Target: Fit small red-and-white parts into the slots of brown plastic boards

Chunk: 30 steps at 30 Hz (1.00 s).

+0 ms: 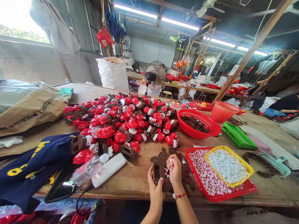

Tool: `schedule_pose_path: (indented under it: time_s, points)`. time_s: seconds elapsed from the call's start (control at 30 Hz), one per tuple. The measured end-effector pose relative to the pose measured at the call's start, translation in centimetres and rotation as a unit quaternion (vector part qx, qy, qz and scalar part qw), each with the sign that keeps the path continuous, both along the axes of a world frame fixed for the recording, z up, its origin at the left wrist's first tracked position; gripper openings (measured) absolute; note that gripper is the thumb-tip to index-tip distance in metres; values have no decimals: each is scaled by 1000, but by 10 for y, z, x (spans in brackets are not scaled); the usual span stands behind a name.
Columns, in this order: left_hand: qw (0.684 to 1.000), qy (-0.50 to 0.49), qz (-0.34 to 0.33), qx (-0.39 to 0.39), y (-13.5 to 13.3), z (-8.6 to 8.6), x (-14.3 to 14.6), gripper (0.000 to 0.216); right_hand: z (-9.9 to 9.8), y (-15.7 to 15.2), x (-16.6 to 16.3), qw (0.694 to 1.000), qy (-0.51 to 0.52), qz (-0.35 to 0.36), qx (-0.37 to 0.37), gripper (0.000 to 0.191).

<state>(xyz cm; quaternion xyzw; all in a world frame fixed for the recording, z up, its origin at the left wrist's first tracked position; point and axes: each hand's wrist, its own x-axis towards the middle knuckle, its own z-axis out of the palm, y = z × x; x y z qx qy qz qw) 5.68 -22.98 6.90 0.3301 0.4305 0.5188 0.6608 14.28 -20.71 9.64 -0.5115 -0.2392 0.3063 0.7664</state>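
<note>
My left hand (155, 189) grips a dark brown plastic toy part (160, 170) near the table's front edge. My right hand (175, 170) is closed on a small red-and-white piece (171, 164) and presses it against that brown part. Loose brown parts (184, 169) lie flat on the table just behind my hands. A big heap of red, white and brown assembled toys (121, 121) covers the table's middle. To my right, a red tray (219, 196) holds small red-and-white pieces, and a yellow tray (247, 169) of white pieces rests in it.
A round red basket (211, 126) holds more brown parts, with a red bucket (223, 112) and green trays (238, 135) beyond. A white power bank (108, 169), a phone (58, 188), a bottle (85, 171) and dark blue cloth (35, 161) lie at left. A fan (155, 76) stands behind.
</note>
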Motion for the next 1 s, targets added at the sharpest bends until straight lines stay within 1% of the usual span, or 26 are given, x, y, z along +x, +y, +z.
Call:
schedule_pose_path:
  time_s: [0.13,0.3,0.43,0.53,0.63,0.8,0.9,1.0]
  points:
    - [1000,-10,-11,-1,0,1,1,58,3,1,-2,1000,-9,7,-14,17]
    - [1000,-14,-9,-11,1,-1,0,59,4,1,-1,999,33,33,-12,18]
    - [1000,-17,-13,-11,2,-5,0,58,8,1,1,997,67,42,7,18]
    - [1000,-14,-21,-6,1,-8,0,59,13,1,-3,996,83,35,28,20]
    - [1000,-6,-16,12,-1,-10,0,58,14,1,-14,996,68,43,33,21]
    - [999,0,-24,28,-2,-11,-2,54,11,7,-32,996,18,81,-11,15]
    - [999,-6,-31,27,-1,-10,-2,53,11,11,-33,994,-8,111,-9,12]
    - [999,-11,-27,15,0,-7,0,55,13,12,-29,991,22,131,8,11]
